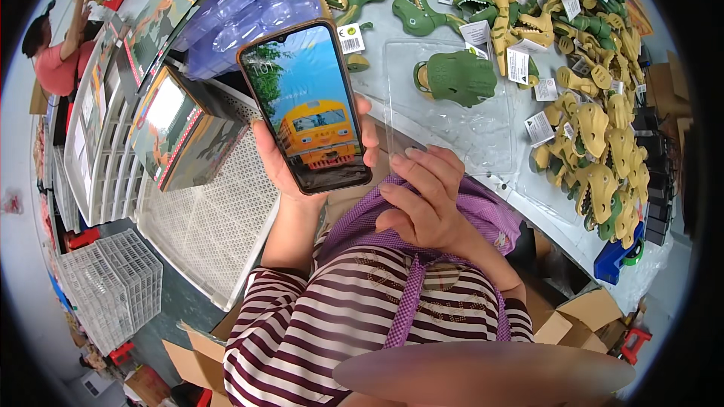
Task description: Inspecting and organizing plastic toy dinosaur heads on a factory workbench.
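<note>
We grip a smartphone [305, 105] in our left hand [283, 162]; right hand [422, 196] loosely curled, empty. Green dinosaur toy [456, 75] sits in clear blister tray [445, 109], unsealed.

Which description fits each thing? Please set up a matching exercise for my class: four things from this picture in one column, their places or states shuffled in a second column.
1. smartphone
2. green dinosaur head toy
3. right hand
4. white wire basket

a. on the floor, lower left
b. held up in the left hand
c. lying in a clear plastic tray
d. empty, fingers curled, near the phone

Pairs: 1-b, 2-c, 3-d, 4-a
</note>
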`<state>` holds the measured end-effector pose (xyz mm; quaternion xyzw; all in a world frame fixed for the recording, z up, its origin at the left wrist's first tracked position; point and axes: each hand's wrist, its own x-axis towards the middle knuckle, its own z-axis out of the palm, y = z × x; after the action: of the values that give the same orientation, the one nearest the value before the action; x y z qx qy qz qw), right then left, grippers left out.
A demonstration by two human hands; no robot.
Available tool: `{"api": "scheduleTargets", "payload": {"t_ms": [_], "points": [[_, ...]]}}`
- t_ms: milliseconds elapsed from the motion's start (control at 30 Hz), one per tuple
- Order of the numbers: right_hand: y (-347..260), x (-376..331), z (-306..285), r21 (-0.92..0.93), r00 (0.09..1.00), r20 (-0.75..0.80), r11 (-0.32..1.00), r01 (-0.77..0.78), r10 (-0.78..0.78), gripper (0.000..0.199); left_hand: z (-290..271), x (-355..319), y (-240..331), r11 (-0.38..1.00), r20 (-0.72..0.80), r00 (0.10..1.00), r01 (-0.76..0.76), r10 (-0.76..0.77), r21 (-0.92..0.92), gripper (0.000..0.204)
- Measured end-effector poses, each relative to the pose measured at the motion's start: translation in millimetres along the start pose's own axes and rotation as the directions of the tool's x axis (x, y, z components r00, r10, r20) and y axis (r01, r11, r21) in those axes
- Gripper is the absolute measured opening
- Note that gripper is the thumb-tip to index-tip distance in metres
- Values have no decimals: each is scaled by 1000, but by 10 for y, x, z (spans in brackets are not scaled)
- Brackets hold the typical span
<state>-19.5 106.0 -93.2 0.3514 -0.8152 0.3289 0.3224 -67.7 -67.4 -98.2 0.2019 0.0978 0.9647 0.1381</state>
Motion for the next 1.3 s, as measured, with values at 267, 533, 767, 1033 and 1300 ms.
{"api": "scheduleTargets", "payload": {"t_ms": [267, 533, 767, 1033, 1300], "points": [[-3, -9, -17, 20, 1000, 8, 1000, -23, 23, 38, -27, -9, 22, 999, -51, 998, -32, 33, 23, 88], [8, 0, -35, 32, 999, 12, 999, -34, 33, 38, -47, -37, 31, 999, -121, 992, -39, 41, 18, 88], [31, -13, -43, 32, 999, 26, 999, -38, 37, 38, -74, 0, 48, 998, -171, 983, -67, 67, 1, 85], [14, -23, -20, 68, 997, -11, 995, -75, 76, 33, -115, 10, 54, 997, -211, 975, -74, 69, -15, 81], [7, -25, -15, 85, 996, -7, 993, -87, 88, 33, -134, 9, 33, 998, -215, 975, -54, 51, -9, 81]]}}
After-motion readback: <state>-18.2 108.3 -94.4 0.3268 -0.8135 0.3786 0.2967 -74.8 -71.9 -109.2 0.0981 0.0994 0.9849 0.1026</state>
